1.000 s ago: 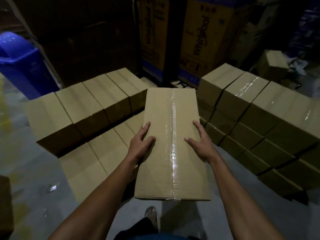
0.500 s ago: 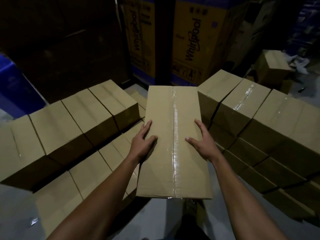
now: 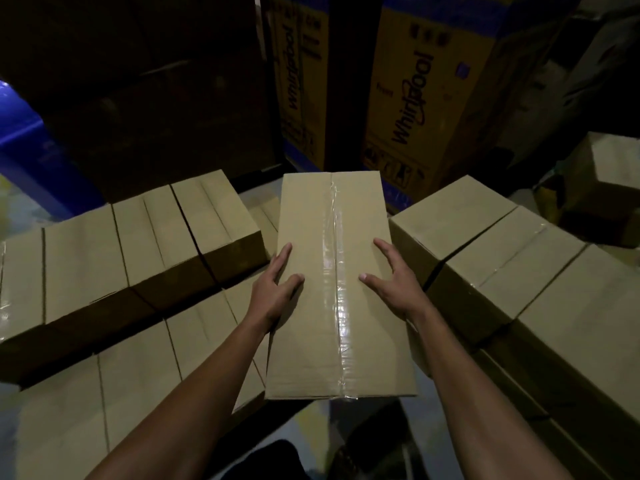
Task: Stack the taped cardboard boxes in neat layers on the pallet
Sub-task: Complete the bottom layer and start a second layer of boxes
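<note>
A long cardboard box (image 3: 311, 220) with clear tape down its middle is held level in front of me. My left hand (image 3: 273, 292) grips its left edge, thumb on top. My right hand (image 3: 398, 285) grips the right edge the same way. The box hangs over the gap between two stacks. The left stack has an upper row of boxes (image 3: 138, 244) and a lower layer (image 3: 138, 375) nearer me. The right stack (image 3: 519, 271) stands taller, with taped tops. No pallet shows under either stack.
Tall yellow and blue Whirlpool cartons (image 3: 415, 98) stand straight ahead behind the gap. A blue bin (image 3: 20, 150) is at the far left. A single small box (image 3: 613, 168) sits at the far right. Pale floor shows between the stacks near my feet.
I have stepped forward with the box; both stacks and the Whirlpool cartons now look closer. My hands keep the same hold on the box's edges.
</note>
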